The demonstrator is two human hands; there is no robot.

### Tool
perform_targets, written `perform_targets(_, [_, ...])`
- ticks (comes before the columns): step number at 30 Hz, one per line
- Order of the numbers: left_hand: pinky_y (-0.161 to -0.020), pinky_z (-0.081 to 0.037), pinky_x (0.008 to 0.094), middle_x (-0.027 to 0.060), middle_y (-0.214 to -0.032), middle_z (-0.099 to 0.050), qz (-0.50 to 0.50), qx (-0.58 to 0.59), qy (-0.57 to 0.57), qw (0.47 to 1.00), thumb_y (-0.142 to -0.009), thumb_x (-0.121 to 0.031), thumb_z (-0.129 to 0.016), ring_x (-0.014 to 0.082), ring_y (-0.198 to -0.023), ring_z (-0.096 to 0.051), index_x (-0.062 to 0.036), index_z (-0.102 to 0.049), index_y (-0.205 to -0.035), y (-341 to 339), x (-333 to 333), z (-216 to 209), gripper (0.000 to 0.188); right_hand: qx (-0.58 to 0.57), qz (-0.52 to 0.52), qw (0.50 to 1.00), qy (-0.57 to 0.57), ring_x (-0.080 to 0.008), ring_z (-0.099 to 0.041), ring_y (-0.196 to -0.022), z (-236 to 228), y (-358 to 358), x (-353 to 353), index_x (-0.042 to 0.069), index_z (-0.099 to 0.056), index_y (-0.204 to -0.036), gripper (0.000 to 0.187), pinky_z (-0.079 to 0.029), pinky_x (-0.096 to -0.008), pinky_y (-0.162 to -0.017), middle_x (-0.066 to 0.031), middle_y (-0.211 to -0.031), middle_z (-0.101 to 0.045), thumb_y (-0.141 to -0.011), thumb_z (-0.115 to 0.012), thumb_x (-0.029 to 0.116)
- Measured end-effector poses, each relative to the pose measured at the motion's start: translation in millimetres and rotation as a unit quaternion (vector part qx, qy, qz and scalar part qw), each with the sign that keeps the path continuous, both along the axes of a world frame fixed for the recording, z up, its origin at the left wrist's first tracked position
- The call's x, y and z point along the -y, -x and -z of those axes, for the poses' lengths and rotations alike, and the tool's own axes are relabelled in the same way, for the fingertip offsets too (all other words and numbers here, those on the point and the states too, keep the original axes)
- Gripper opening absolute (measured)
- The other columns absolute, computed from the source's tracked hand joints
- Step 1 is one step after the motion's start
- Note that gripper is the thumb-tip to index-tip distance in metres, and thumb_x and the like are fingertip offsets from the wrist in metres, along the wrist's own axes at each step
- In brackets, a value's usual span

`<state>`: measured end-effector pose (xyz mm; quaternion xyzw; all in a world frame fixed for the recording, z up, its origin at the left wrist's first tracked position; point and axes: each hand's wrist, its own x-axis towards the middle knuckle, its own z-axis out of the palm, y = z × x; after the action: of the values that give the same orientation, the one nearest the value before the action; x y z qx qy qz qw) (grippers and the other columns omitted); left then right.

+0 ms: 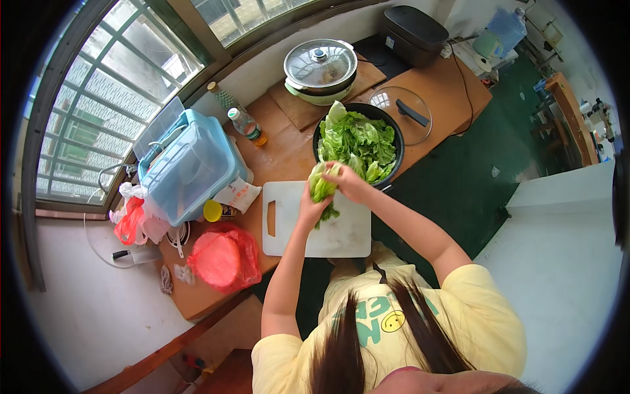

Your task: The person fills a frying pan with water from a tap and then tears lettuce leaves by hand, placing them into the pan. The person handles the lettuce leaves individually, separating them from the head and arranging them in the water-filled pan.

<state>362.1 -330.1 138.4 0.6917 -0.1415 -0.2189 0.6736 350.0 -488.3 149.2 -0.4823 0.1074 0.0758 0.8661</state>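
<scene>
My left hand (311, 207) is closed round a bunch of green lettuce (320, 186), held above the white cutting board (341, 230). From the right, my right hand (351, 184) grips the top of the same bunch, its fingers pinched on the leaves. Just beyond my hands stands a black pan (398, 144) heaped with torn lettuce leaves (361, 139). A few leaf ends hang below my left hand over the board.
A glass lid (387, 98) lies right of the pan; a covered pot (321, 62) stands behind. On the left are a blue lidded bin (190, 167), an oil bottle (247, 126), a yellow-lidded jar (216, 211), a red plastic bag (223, 259) and a cleaver (141, 255).
</scene>
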Motion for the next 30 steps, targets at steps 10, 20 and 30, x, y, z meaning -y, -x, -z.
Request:
perform_targets(10, [-0.096, -0.031, 0.0503, 0.0176, -0.137, -0.032, 0.051, 0.228, -0.499, 0.835, -0.066, -0.026, -0.076, 0.0372, -0.126, -0.03, -0.0145, -0.029, -0.139, 55, -56, 81, 0.087, -0.051, -0.07, 0.676, 0.732, -0.032, -0.062, -0.074, 5, 5, 113, 0.0, -0.062, -0.09, 0.042, -0.05, -0.0385, -0.067, -0.0175, -0.078, -0.063, -0.077, -0.068, 0.039])
perform_targets(20, [-0.099, -0.029, 0.0494, 0.0221, -0.13, -0.037, -0.118, 0.367, -0.386, 0.838, -0.078, -0.034, -0.066, 0.0394, -0.121, -0.033, -0.0016, -0.034, -0.135, 21, -28, 39, 0.073, -0.067, -0.227, 0.728, 0.643, -0.0351, -0.056, -0.099, 12, -25, 154, 0.006, -0.053, -0.11, 0.039, -0.045, -0.0433, -0.079, -0.0188, -0.105, -0.058, -0.072, -0.052, -0.004])
perform_targets(30, [-0.081, -0.039, 0.043, 0.0147, -0.108, -0.051, -0.216, 0.261, -0.506, 0.793, -0.083, -0.044, -0.057, 0.0318, -0.1, -0.049, -0.0048, -0.045, -0.125, -106, 185, 1, 0.059, -0.097, -0.11, 0.652, 0.744, -0.0359, -0.061, -0.087, 61, -86, 155, -0.004, -0.048, -0.103, 0.042, -0.051, -0.0429, -0.073, -0.0229, -0.096, -0.059, -0.078, -0.067, 0.023])
